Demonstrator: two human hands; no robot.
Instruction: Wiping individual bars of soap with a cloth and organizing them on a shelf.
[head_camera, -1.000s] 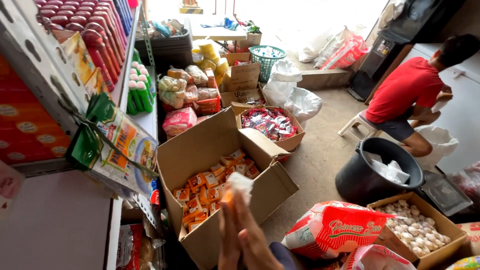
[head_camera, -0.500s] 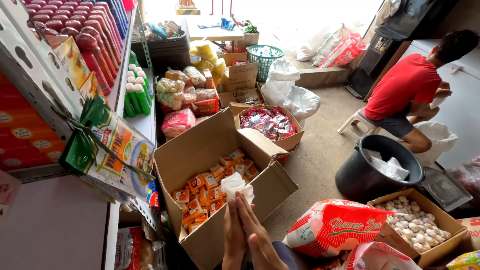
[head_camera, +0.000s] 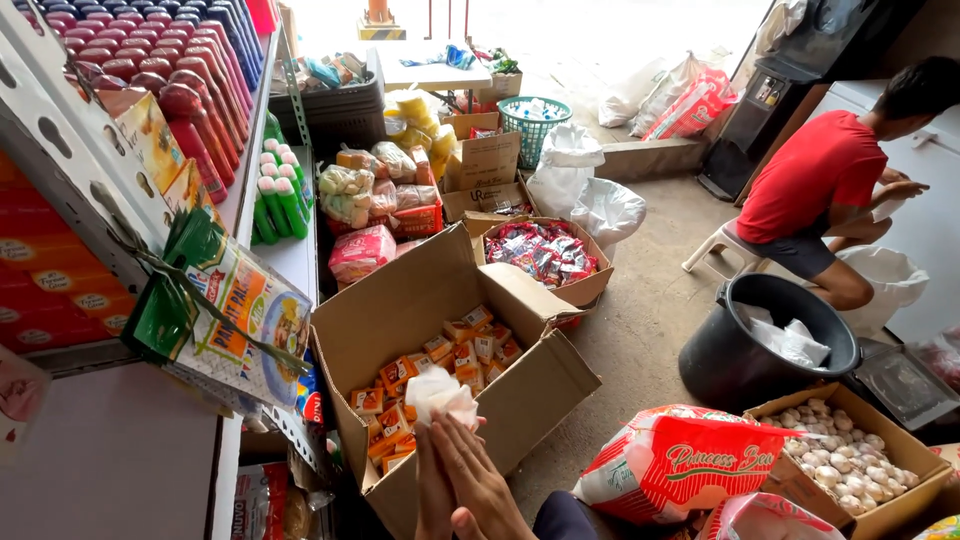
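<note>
Our left hand (head_camera: 432, 478) and right hand (head_camera: 480, 480) have risen since a moment ago, pressed together around a crumpled white wrapper (head_camera: 440, 392), now above the open cardboard box (head_camera: 400, 300) of orange packets (head_camera: 455, 355). Fingers overlap, so which hand truly grips stays unclear; wrists are cut off.

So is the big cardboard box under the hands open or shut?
Open: the cardboard box has its flaps folded outward, with orange packets showing inside.
</note>
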